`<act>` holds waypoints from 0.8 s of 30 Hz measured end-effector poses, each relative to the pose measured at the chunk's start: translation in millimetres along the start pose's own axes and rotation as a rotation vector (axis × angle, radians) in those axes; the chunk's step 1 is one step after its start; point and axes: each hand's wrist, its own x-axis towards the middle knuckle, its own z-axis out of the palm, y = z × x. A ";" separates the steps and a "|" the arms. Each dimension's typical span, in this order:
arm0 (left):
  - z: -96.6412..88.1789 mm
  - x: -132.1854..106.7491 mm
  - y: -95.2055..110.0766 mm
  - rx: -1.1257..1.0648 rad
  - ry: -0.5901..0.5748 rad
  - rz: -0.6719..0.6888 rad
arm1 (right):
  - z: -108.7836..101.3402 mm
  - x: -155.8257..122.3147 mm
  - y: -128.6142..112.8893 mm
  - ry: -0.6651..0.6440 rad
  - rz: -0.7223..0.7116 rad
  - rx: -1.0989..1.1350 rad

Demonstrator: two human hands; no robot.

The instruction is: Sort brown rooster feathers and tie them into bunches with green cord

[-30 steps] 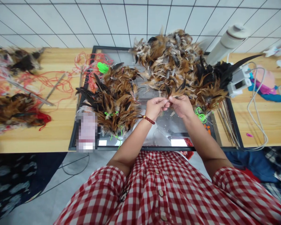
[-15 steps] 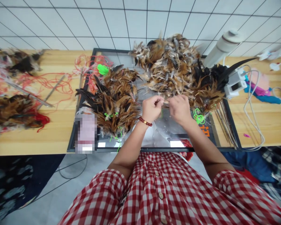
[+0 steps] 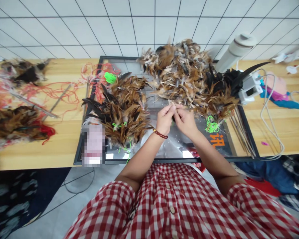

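Note:
My left hand (image 3: pixel 164 119), with a bead bracelet (image 3: pixel 160 134) on its wrist, is closed in a pinch. Beside it my right hand (image 3: pixel 185 122) is closed too, its fingertips meeting the left ones. Whatever they grip between them is too small and hidden to name. Just beyond the fingertips lies a big heap of loose brown and grey feathers (image 3: pixel 181 74). On the left is a pile of brown feather bunches (image 3: pixel 127 113), some tied with green string (image 3: pixel 118 125). Darker feathers (image 3: pixel 221 99) and a coil of green string (image 3: pixel 212 124) lie to the right of my hands.
Everything in front of me lies on a black-framed glossy board (image 3: pixel 175 160) on a wooden table (image 3: pixel 62 149). Thin sticks (image 3: pixel 243 132), a white charger (image 3: pixel 250 88) with its cable and a pale bottle (image 3: pixel 235 51) are at right. Red strings (image 3: pixel 59 91) tangle at left.
My two hands have come closer together, fingertips now touching. The right hand has moved left and the left hand slightly right. The whole view has shifted slightly.

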 end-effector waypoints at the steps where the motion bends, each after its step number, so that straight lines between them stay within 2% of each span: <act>1: -0.2 1.0 0.3 0.012 0.046 -0.018 | -5.1 -1.2 2.0 -0.056 -0.013 -0.028; 3: -0.9 3.1 0.9 0.032 0.129 -0.047 | -18.5 -1.7 5.7 -0.086 -0.048 -0.037; 5: -1.6 4.3 1.1 0.052 0.157 -0.063 | -32.0 1.2 7.8 0.066 -0.098 0.029; 7: -2.5 4.2 0.3 0.075 0.108 -0.079 | -40.9 7.2 7.6 0.229 -0.163 0.119; 9: -3.8 3.0 -1.5 0.106 0.017 -0.072 | -43.5 14.2 6.2 0.266 -0.193 0.209; 15: -6.8 -1.9 -4.7 0.295 -0.167 0.002 | -36.3 25.4 9.2 0.102 -0.017 0.507; 18: -6.9 -2.9 -3.7 0.390 -0.210 0.011 | -35.8 26.9 17.3 0.030 0.041 0.602; 24: -8.5 -2.4 -3.0 0.446 -0.233 0.017 | -36.6 30.4 30.2 -0.046 -0.154 0.541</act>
